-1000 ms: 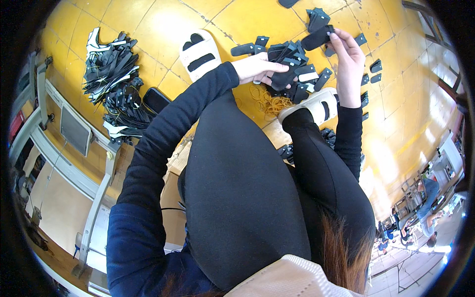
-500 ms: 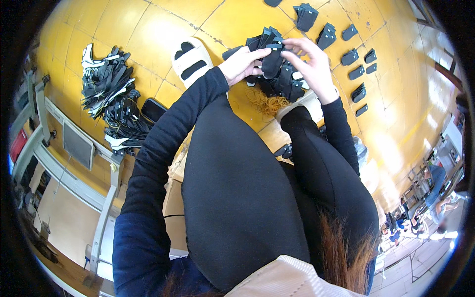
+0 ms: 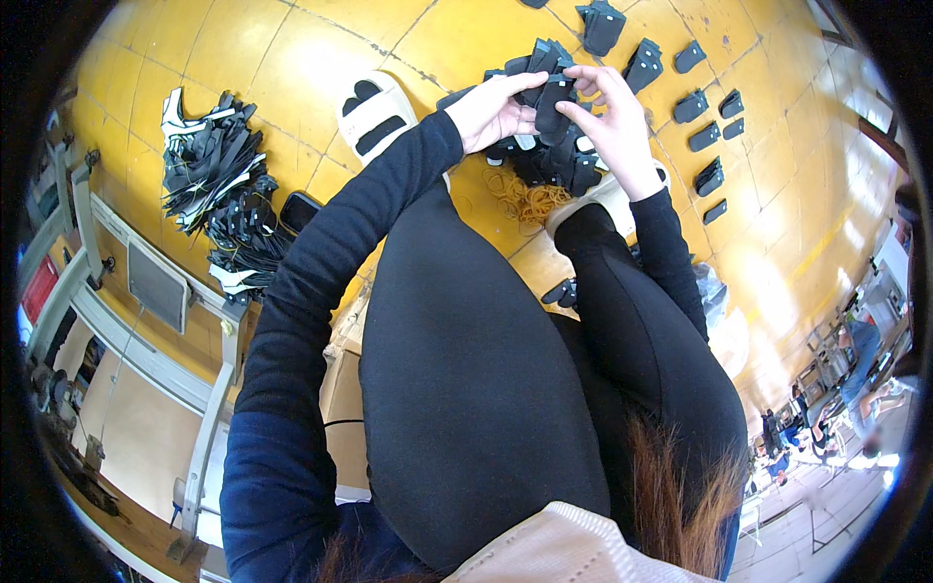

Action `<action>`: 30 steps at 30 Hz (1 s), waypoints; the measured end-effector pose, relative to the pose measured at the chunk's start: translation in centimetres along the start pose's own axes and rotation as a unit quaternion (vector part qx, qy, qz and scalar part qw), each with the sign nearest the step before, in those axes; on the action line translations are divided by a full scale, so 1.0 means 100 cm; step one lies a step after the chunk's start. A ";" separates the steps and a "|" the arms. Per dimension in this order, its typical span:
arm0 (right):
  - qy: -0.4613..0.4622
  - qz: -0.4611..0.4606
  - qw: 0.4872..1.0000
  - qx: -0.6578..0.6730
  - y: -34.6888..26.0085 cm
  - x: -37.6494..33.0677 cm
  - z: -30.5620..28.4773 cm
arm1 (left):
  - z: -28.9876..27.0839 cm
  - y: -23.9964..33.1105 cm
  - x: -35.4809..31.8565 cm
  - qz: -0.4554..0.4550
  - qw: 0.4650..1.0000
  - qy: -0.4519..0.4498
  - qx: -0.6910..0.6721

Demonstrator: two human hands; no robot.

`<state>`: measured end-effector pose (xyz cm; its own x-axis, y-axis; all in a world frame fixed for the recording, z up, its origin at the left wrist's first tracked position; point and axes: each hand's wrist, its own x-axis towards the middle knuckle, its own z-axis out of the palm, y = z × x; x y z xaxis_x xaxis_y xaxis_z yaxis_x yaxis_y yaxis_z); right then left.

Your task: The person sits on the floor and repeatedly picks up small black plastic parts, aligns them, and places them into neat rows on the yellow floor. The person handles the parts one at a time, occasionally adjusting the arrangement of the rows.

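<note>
Between both hands is a black tongue-shaped fabric piece with a small pale tag at its top. My left hand is closed on its left side, the thumb lying along the top edge and the fingers curled below. My right hand pinches its upper right corner between thumb and fingers. A heap of similar black pieces lies just under and behind my hands, partly hidden by them. Tan rubber bands lie in a loose tangle on the floor beside the heap.
Small stacks of black pieces are spread over the yellow tiled floor at the right. Black and white strips form a pile at left, near a dark phone-like object. A cream slide sandal and metal frame are also left.
The black piece has shifted slightly right and stands a little differently angled. My left hand has followed it right, and my right fingers have closed in on its top corner.
</note>
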<state>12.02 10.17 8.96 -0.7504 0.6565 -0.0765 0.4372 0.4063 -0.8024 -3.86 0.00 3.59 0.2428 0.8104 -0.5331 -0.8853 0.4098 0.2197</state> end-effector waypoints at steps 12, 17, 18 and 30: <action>0.116 0.095 0.932 0.330 0.018 -0.009 -0.024 | 0.027 0.007 0.020 0.028 0.997 0.004 0.065; 0.188 0.156 0.876 0.415 0.070 -0.005 -0.049 | 0.045 0.014 0.020 0.008 0.988 0.055 0.141; 0.187 0.187 0.865 0.427 0.083 -0.004 -0.052 | 0.048 0.016 0.020 0.004 0.984 0.057 0.168; 0.261 0.162 0.946 0.103 0.172 0.023 -0.037 | 0.066 0.002 0.050 -0.035 0.987 0.098 0.123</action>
<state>19.69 21.06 -2.82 -0.2230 0.9717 -0.0786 0.4558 0.0327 -0.8895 -0.19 6.88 6.37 0.1973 0.6904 -0.6960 -0.7401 0.5705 0.3561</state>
